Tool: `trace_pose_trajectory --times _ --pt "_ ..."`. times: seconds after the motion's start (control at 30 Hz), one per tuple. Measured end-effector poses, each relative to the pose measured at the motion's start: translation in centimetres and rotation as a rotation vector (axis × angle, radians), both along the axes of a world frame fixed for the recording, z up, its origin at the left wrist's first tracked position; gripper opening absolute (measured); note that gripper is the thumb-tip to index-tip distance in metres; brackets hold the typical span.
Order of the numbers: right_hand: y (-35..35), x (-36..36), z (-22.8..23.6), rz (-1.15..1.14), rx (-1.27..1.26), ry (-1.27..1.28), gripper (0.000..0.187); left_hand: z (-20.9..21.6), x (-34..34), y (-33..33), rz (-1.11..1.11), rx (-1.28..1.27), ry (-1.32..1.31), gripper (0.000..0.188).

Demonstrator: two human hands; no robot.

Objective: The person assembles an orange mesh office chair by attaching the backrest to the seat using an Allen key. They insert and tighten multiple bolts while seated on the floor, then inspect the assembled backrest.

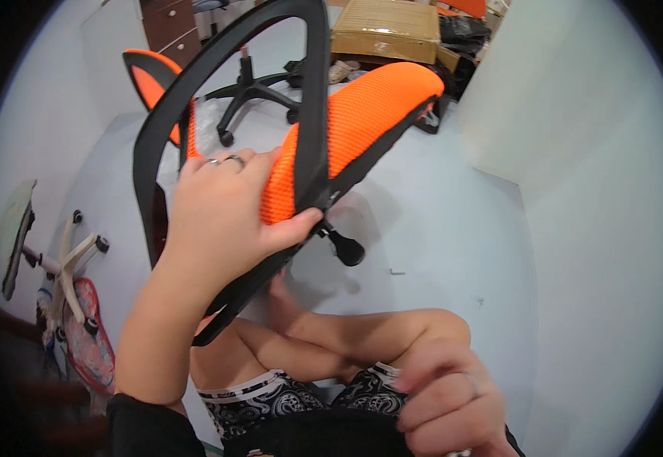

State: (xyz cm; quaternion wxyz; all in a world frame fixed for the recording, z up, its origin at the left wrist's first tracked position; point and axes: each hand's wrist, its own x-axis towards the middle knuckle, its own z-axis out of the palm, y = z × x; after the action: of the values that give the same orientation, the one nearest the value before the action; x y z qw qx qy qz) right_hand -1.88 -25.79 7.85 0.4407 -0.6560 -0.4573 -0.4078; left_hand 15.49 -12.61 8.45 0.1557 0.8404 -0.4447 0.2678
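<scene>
My left hand point(221, 206) is closed on an office chair seat point(377, 107), its thumb along the edge. Orange mesh covers the seat, which is held up and tilted over my crossed legs. A black loop-shaped armrest point(315, 99) rises beside my fingers. From the underside sticks out a black lever point(344, 247) with a rounded end. Low on the right, apart from the chair, my right hand point(453, 400) has its fingers curled in; whatever they may hold is hidden. An L-shaped hex key point(397, 272) lies on the floor, to the right of the lever.
Several small bits of hardware point(481, 302) lie on the pale floor near the right wall. A black wheeled chair base point(249, 93) stands ahead, with a cardboard box point(385, 27) behind it. At the left is another chair with a white base point(69, 266).
</scene>
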Motion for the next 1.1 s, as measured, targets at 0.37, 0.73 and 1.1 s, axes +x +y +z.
trace_pose_trajectory --times 0.37,0.73,1.1 --pt "1.7 -1.4 3.2 -0.379 -0.14 0.138 0.035 -0.1 0.6 1.0 0.016 0.014 0.016 0.057" --pt "-7.0 5.1 -8.7 -0.847 -0.051 0.628 0.021 -0.6 -0.2 0.0 0.006 0.008 0.092 0.048" --pt "-14.8 7.8 -33.7 -1.203 -0.141 1.183 0.024 -0.7 -0.2 -0.7 -0.11 -0.032 -0.031 0.054"
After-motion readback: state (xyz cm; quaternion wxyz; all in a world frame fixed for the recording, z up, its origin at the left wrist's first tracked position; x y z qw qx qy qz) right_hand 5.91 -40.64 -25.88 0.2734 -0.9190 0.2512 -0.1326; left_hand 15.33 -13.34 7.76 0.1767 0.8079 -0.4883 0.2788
